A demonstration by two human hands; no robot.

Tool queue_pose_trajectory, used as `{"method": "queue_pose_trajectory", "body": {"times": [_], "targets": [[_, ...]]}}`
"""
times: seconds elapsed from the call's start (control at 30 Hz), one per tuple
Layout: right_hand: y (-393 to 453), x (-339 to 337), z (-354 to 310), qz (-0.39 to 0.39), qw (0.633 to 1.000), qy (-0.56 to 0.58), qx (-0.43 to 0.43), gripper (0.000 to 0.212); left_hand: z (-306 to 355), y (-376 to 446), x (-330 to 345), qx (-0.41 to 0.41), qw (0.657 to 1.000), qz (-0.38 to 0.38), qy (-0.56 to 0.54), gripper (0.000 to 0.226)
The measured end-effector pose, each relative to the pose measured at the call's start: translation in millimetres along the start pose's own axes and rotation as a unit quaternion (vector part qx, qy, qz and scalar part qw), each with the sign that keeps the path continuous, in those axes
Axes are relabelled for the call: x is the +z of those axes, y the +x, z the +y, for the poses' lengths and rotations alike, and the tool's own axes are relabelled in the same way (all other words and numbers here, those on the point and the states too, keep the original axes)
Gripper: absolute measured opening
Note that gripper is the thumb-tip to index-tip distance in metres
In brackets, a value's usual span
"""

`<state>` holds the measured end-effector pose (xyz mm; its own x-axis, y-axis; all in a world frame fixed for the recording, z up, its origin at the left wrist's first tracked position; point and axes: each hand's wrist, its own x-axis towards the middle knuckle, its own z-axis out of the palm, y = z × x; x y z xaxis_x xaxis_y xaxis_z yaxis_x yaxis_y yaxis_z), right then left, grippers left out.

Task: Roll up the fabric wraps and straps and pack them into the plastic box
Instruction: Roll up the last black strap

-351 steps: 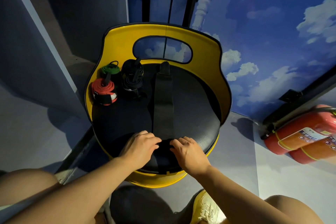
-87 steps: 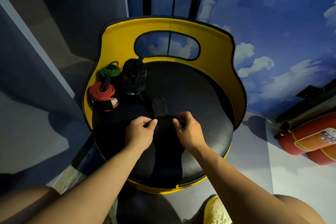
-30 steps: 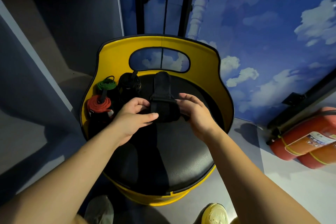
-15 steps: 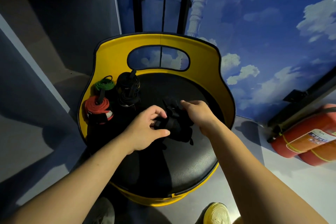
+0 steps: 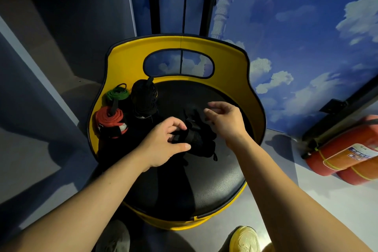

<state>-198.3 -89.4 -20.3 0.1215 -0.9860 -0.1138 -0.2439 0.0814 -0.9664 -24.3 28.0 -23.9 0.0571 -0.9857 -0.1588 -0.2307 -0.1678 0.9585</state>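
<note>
A rolled black wrap lies on the black seat of a yellow chair. My left hand grips its left end with curled fingers and thumb. My right hand hovers just right of the roll, fingers loosely bent, with a dark strip end near its fingertips; I cannot tell whether it holds that. At the seat's left stand three finished rolls: a red one, a green one and a black one. No plastic box is in view.
The chair's yellow backrest curves round the far side. Two red fire extinguishers lie on the floor at the right. A grey wall panel stands to the left. A yellow shoe is at the bottom.
The long black strap has been rolled up from the near edge toward the backrest. In the last second the roll came back toward the seat's middle, and my right hand lifted off it.
</note>
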Motion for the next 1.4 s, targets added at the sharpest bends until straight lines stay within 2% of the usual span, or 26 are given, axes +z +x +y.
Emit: {"method": "queue_pose_trajectory", "body": {"times": [0.13, 0.23, 0.33, 0.4, 0.67, 0.77, 0.93, 1.4], "targets": [[0.3, -0.1, 2.5, 0.013, 0.996, -0.087, -0.033, 0.025, -0.5, -0.8, 2.3, 0.006, 1.000, -0.006, 0.016, 0.040], [2.9, -0.9, 6.4, 0.014, 0.989, -0.144, 0.011, 0.036, 3.0, -2.4, 3.7, 0.018, 1.000, -0.005, 0.021, 0.040], [2.7, -0.6, 7.9, -0.042, 0.990, -0.104, 0.080, 0.032, 5.3, -3.8, 3.2, 0.019, 0.999, -0.014, 0.035, 0.039], [1.5, 1.0, 7.0, -0.058, 0.991, -0.074, 0.094, 0.025, 6.3, -4.9, 3.9, 0.019, 0.999, -0.021, 0.038, 0.040], [2.5, 2.6, 6.8, -0.024, 0.999, -0.033, 0.034, 0.007, 2.8, -3.3, 3.7, 0.017, 0.999, -0.019, 0.039, 0.042], [1.8, 2.8, 7.5, -0.020, 0.998, -0.049, 0.016, 0.015, 4.0, -3.9, 4.5, 0.018, 0.999, -0.022, 0.042, 0.042], [1.7, 2.4, 8.0, -0.001, 0.996, -0.088, -0.017, 0.009, 3.2, -4.5, 6.7, 0.022, 0.998, -0.032, 0.040, 0.041], [-2.8, -1.4, -5.3, 0.030, 0.994, -0.091, -0.058, 0.013, 0.6, 0.2, 3.9, -0.012, 1.000, 0.024, 0.010, 0.035]]}}
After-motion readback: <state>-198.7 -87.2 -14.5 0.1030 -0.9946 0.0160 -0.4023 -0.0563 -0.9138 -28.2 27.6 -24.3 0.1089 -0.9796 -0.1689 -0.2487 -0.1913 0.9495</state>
